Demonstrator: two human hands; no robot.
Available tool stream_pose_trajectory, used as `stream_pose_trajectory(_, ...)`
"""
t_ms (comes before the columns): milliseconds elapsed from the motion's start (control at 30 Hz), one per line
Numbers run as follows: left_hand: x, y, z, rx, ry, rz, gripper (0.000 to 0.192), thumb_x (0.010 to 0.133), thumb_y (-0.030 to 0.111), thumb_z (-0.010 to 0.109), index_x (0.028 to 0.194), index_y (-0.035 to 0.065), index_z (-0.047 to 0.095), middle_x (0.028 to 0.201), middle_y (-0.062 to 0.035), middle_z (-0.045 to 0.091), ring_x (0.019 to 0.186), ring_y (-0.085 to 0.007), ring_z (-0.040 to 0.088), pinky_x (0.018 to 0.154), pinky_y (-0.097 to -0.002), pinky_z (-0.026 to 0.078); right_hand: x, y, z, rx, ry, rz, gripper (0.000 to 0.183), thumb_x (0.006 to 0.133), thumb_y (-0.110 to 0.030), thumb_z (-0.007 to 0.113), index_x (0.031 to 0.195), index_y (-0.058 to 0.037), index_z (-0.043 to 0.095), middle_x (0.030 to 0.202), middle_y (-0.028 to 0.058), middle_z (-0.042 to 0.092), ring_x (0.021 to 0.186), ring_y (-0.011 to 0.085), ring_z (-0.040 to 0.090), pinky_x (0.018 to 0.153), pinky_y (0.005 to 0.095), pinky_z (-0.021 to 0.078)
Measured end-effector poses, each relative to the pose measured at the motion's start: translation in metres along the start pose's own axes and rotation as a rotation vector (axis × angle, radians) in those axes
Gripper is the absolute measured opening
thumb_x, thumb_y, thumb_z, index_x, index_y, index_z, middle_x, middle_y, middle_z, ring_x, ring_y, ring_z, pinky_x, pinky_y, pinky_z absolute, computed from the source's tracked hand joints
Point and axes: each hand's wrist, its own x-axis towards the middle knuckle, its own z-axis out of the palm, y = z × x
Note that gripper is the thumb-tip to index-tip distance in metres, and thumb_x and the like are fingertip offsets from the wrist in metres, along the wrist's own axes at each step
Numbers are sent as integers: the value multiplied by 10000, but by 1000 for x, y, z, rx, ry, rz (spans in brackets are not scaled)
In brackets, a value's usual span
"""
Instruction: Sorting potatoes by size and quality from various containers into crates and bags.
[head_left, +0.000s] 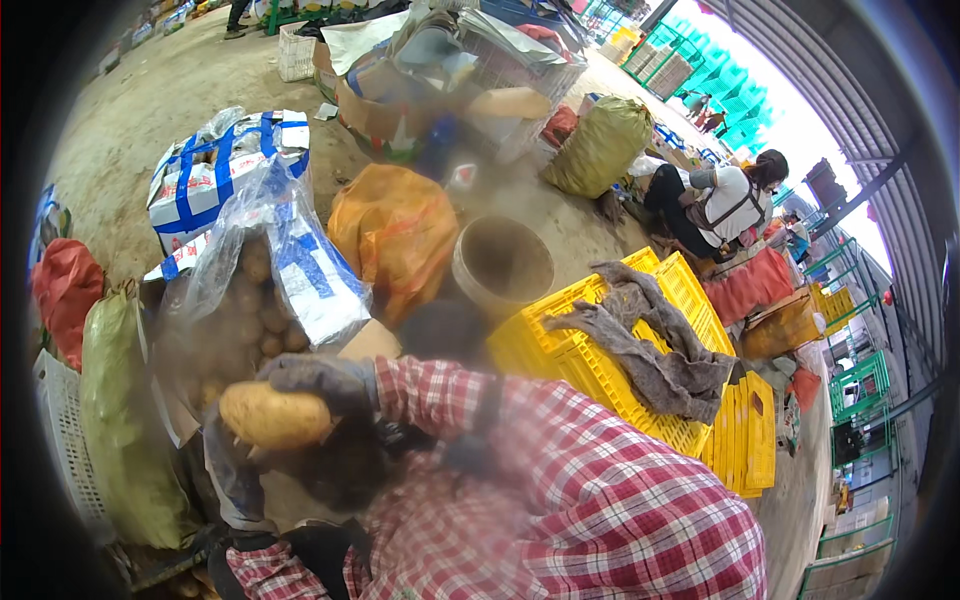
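A large tan potato (274, 416) is between my two gloved hands. My right hand (319, 379), in a dark grey glove, grips it from above and at its right end. My left hand (232, 472), in a grey glove, holds it from below and along its left side; part of that hand is hidden behind the potato. Just beyond them stands an open carton (319, 281) with blue-and-white flaps and a clear plastic liner (229, 255). Several potatoes (251, 315) lie inside it, partly blurred by a smudge on the lens.
An orange mesh sack (394, 232) and a pale bucket (504, 259) stand past the carton. Yellow plastic crates (562, 352) are at right, with a grey cloth (652, 352) draped over them. A full green sack (124, 420) stands at left. Another person (720, 199) sits farther off.
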Motion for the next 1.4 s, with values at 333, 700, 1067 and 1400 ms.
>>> stream_pose_trajectory(333,-16,9,16,-111,8,36,475,923,438,384,1119,16,479,1051,-82,505,982,-178,509,856,-305,411,-19,30,19,-419,77,-167,496,862,-487,457,1113,-61,497,1025,66,539,984,181,509,848,305,407)
stream_pose_trajectory(700,-11,-5,11,332,207,109,384,930,311,409,1204,46,457,1027,-118,523,846,-196,572,680,-273,497,-6,40,22,-188,135,206,706,674,-159,782,1244,-128,367,961,49,551,719,89,543,591,232,479)
stream_pose_trajectory(1067,-37,-77,10,-96,367,-17,298,805,93,643,1050,31,486,891,-49,511,758,-95,503,682,-221,468,-11,28,37,-485,8,160,683,669,-141,763,1252,-58,416,1144,122,499,1010,182,514,862,304,439)
stream_pose_trajectory(1400,-6,-148,-27,-324,267,92,315,914,328,467,1032,42,525,925,-19,559,829,-119,547,726,-280,473,-2,62,4,-396,40,48,734,671,-109,769,1283,-54,367,1236,89,452,1117,195,463,909,311,435)
